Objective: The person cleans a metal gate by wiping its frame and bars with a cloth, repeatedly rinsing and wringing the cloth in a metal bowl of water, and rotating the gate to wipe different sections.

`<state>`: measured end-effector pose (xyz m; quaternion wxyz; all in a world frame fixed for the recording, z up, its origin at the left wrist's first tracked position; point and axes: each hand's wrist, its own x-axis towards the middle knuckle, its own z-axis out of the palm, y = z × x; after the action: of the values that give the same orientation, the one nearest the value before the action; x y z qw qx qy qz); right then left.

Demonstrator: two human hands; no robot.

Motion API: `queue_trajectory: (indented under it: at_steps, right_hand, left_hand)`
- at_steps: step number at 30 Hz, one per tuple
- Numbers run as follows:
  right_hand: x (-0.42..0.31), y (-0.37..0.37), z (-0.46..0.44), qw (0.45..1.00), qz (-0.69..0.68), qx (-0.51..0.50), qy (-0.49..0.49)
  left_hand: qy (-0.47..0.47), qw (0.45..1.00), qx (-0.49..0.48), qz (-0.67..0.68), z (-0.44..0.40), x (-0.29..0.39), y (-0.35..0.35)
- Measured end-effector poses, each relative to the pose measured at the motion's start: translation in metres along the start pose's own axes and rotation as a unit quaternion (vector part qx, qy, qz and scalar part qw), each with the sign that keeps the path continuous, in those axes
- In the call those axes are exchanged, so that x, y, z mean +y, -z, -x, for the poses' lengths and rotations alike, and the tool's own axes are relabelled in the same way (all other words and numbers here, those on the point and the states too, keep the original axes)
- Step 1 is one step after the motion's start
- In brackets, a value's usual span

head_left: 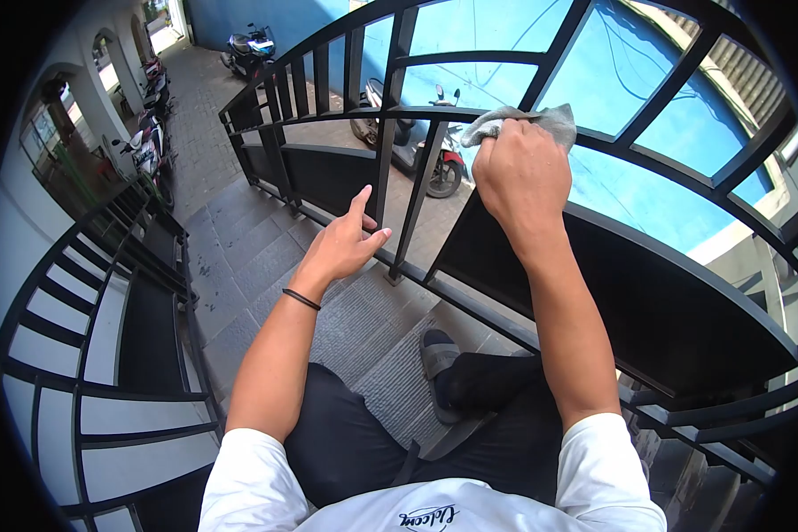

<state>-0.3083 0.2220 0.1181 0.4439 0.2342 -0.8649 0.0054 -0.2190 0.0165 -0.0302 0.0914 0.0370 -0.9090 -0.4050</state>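
Over the remote link I note a blue wall (pixel 479 84), sunlit across most of its face, shaded toward the left, thin dark lines running over it. Below, I record grey stone steps (pixel 266 257) leading down to a paved lane (pixel 191 106), its far end glaring with daylight. Left of the lane I log a pale wall (pixel 89 111) with arches, parked motorbikes (pixel 155 151) lined along it.

The cloth (pixel 559 124) is grey, the railing (pixel 647 293) black, the wall (pixel 470 84) bright blue, the steps (pixel 337 332) grey with ridged lines, the shirt (pixel 505 496) white with black lettering (pixel 428 517), the wristband (pixel 301 300) black.
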Motion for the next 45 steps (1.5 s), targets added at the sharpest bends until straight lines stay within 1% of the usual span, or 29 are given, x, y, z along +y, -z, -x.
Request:
queue_trajectory:
  at_steps: [1, 3, 5, 7, 9, 11, 12, 13, 14, 15, 16, 17, 18, 19, 20, 21, 23, 25, 26, 27, 28, 29, 30, 31, 32, 35, 36, 38, 45]
  right_hand:
    - [-0.006, -0.011, 0.005, 0.995, 0.019, 0.098, 0.005]
    - [-0.011, -0.034, -0.009, 0.985, 0.063, 0.153, 0.041]
    - [-0.016, -0.064, -0.007, 0.989, 0.064, 0.12, 0.052]
    - [-0.025, -0.08, -0.003, 0.971, 0.218, -0.045, 0.084]
    - [-0.029, -0.091, 0.0, 0.969, 0.222, -0.053, 0.092]
    - [-0.033, -0.106, 0.005, 0.986, 0.112, -0.034, 0.12]
    - [-0.037, -0.105, 0.006, 0.987, 0.064, 0.024, 0.146]
    - [-0.039, -0.103, 0.003, 0.987, 0.063, 0.024, 0.144]
    - [-0.038, -0.101, -0.001, 0.994, -0.068, -0.022, 0.079]
    - [-0.039, -0.086, -0.01, 0.978, -0.197, -0.068, 0.016]
    - [-0.038, -0.052, -0.027, 0.939, -0.287, -0.141, -0.129]
    - [-0.024, -0.037, -0.039, 0.884, -0.394, -0.136, -0.213]
    - [-0.008, -0.032, -0.049, 0.768, -0.553, -0.119, -0.299]
    - [0.002, -0.008, -0.054, 0.611, -0.692, -0.077, -0.378]
    - [0.02, 0.004, -0.055, 0.53, -0.757, -0.033, -0.381]
    - [0.02, 0.022, -0.055, 0.496, -0.792, 0.055, -0.352]
    - [0.019, 0.043, -0.043, 0.53, -0.763, 0.218, -0.299]
    - [0.001, 0.055, -0.033, 0.625, -0.643, 0.349, -0.273]
    - [0.0, 0.041, -0.022, 0.759, -0.519, 0.338, -0.201]
    - [0.007, 0.017, -0.016, 0.885, -0.331, 0.317, -0.084]
    - [0.006, 0.002, -0.021, 0.93, -0.102, 0.346, 0.07]
    - [-0.004, -0.01, -0.02, 0.964, -0.086, 0.245, 0.059]
    - [-0.007, -0.036, -0.024, 0.967, -0.048, 0.224, 0.112]
    - [-0.008, -0.057, -0.015, 0.995, -0.05, 0.049, 0.074]
    - [-0.002, -0.084, -0.001, 0.995, 0.052, -0.002, 0.086]
    - [-0.006, -0.089, 0.0, 0.975, 0.175, 0.003, 0.139]
    - [-0.01, -0.089, -0.004, 0.974, 0.173, 0.0, 0.144]
    - [-0.02, -0.093, -0.019, 0.984, 0.083, -0.126, 0.093]
    - [-0.065, -0.158, -0.041, 0.979, 0.072, -0.136, 0.132]
  left_hand:
    - [-0.005, 1.0, -0.005, -0.004, 0.0, -0.002, -0.001]
    - [-0.004, 1.0, -0.01, -0.008, -0.001, -0.002, -0.003]
    - [0.004, 1.0, -0.02, -0.003, -0.001, -0.002, -0.004]
    - [0.011, 1.0, -0.018, -0.003, 0.002, -0.002, 0.0]
    - [0.009, 1.0, -0.004, -0.009, 0.001, -0.002, 0.003]
    - [0.019, 1.0, 0.003, -0.013, -0.002, 0.0, 0.002]
    - [0.009, 1.0, 0.006, -0.023, -0.004, 0.001, 0.001]
    - [-0.003, 0.999, 0.008, -0.035, -0.007, 0.002, 0.001]
    - [-0.011, 0.999, 0.007, -0.039, -0.007, 0.004, 0.0]
    - [-0.007, 0.999, 0.008, -0.037, -0.007, 0.005, 0.0]
    - [-0.021, 0.999, 0.007, -0.039, -0.006, 0.006, -0.001]
    - [-0.033, 0.999, 0.005, -0.041, -0.005, 0.008, -0.001]
    - [-0.035, 0.998, 0.003, -0.042, -0.005, 0.013, 0.001]
    - [-0.033, 0.999, 0.004, -0.04, -0.005, 0.013, 0.001]
    - [-0.037, 0.998, 0.006, -0.042, -0.005, 0.014, 0.0]
    - [-0.042, 0.998, 0.008, -0.045, -0.006, 0.015, 0.0]
    - [-0.039, 0.998, 0.007, -0.048, -0.006, 0.013, -0.001]
    - [-0.036, 0.998, 0.005, -0.054, -0.006, 0.011, -0.003]
    - [-0.032, 0.998, 0.004, -0.055, -0.006, 0.01, -0.004]
    - [-0.03, 0.998, 0.003, -0.057, -0.005, 0.011, -0.004]
    - [-0.031, 0.998, 0.002, -0.059, -0.004, 0.012, -0.004]
    - [-0.029, 0.998, 0.001, -0.06, -0.003, 0.014, -0.003]
    - [-0.027, 0.998, 0.002, -0.06, -0.002, 0.015, -0.002]
    - [-0.027, 0.998, 0.005, -0.06, 0.0, 0.015, -0.001]
    - [-0.027, 0.998, 0.005, -0.054, 0.002, 0.015, 0.001]
    - [-0.019, 0.999, 0.01, -0.048, 0.005, 0.014, 0.008]
    - [-0.015, 0.999, 0.007, -0.048, 0.007, 0.014, 0.009]
    - [-0.011, 0.999, 0.009, -0.052, 0.009, 0.011, 0.01]
    - [-0.029, 0.997, 0.03, -0.064, 0.0, 0.008, 0.011]
